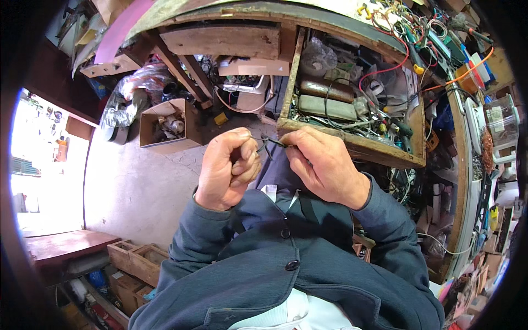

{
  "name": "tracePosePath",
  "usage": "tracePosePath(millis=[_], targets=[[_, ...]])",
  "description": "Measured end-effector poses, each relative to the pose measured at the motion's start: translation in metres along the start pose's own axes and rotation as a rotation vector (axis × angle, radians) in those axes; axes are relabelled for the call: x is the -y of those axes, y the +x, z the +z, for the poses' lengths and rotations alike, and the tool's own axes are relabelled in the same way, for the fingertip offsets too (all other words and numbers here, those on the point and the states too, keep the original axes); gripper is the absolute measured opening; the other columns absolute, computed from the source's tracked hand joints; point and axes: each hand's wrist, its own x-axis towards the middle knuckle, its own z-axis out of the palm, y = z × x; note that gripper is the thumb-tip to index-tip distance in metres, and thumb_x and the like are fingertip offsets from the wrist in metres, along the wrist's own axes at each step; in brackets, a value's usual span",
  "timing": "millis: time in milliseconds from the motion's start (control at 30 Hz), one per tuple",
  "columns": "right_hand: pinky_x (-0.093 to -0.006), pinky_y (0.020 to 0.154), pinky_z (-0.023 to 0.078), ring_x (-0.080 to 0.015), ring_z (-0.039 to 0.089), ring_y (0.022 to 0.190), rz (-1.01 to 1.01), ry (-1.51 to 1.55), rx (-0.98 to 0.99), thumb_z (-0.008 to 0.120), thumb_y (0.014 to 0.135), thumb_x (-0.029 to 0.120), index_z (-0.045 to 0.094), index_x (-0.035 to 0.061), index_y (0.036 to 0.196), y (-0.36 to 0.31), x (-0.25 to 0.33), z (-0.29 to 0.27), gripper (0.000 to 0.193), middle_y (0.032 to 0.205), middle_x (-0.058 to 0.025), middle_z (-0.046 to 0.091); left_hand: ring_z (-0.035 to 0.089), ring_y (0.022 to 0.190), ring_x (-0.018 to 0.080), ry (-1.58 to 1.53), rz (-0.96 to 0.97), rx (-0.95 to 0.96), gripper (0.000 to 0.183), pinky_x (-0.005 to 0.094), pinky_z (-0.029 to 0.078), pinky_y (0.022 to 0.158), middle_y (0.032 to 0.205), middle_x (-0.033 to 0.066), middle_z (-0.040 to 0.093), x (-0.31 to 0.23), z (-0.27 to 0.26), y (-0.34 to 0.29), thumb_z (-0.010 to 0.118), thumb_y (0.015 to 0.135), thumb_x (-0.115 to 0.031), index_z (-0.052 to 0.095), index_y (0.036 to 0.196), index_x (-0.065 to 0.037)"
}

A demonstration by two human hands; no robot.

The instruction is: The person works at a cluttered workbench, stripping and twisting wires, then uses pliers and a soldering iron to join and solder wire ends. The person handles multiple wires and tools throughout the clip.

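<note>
Between my two hands, over my lap, runs a short thin black wire (273, 142) that bends into a small loop. My left hand (230, 168) is closed in a pinch at the wire's left end, its fingers curled toward the palm. At the other end my right hand (325, 164) grips the wire between thumb and forefinger, its back turned up. The exact tip under my left fingers is hidden. Just beyond my right hand is the front edge of an open wooden drawer (352, 144).
The drawer holds two long cases (327, 108), cables and tools. A workbench (242, 12) with pliers and wires spans the back. An open cardboard box (170, 144) stands on the floor (137, 192) at left; wooden crates (124, 256) sit lower left. Crowded shelving (465, 181) rises at right.
</note>
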Motion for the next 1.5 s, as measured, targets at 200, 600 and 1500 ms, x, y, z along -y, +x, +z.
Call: tracePosePath(millis=[200,600,1500], targets=[[-0.0458,0.067,0.052,-0.0381,0.065,0.079,0.015,-0.010,-0.019,0.065,0.091,0.005,0.060,-0.0005,0.104,0.007,0.000,0.006,0.015,0.087,-0.0170,0.062,0.024,0.038,0.0092,0.097,0.004,-0.003,0.033,0.0252,0.027,0.043,0.053,-0.0023,0.034,-0.004,-0.005,-0.002,0.046,0.105,-0.022,0.045,0.074,-0.011],[-0.0455,0.064,0.049,-0.0365,0.062,0.074,-0.025,-0.006,0.199,0.069,0.085,0.012,0.050,0.0044,0.085,0.011,0.004,0.016,0.020,0.077,-0.0146,0.056,0.035,0.045,0.0059,0.087,0.120,-0.083,0.034,0.0209,0.030,0.040,0.106,0.0156,0.066,-0.015,-0.009,0.003,0.045,0.108,-0.024,0.048,0.078,-0.009],[-0.0382,0.052,0.045,-0.0279,0.058,0.058,-0.115,0.329,0.305,0.068,0.070,0.001,0.043,0.0089,0.075,0.010,-0.010,0.037,0.027,0.063,-0.0035,0.052,0.028,0.040,0.0062,-0.085,0.019,-0.291,0.023,0.0252,0.024,0.038,0.072,0.0014,0.052,-0.094,-0.099,0.078,0.052,0.104,-0.013,0.043,0.083,-0.011]])
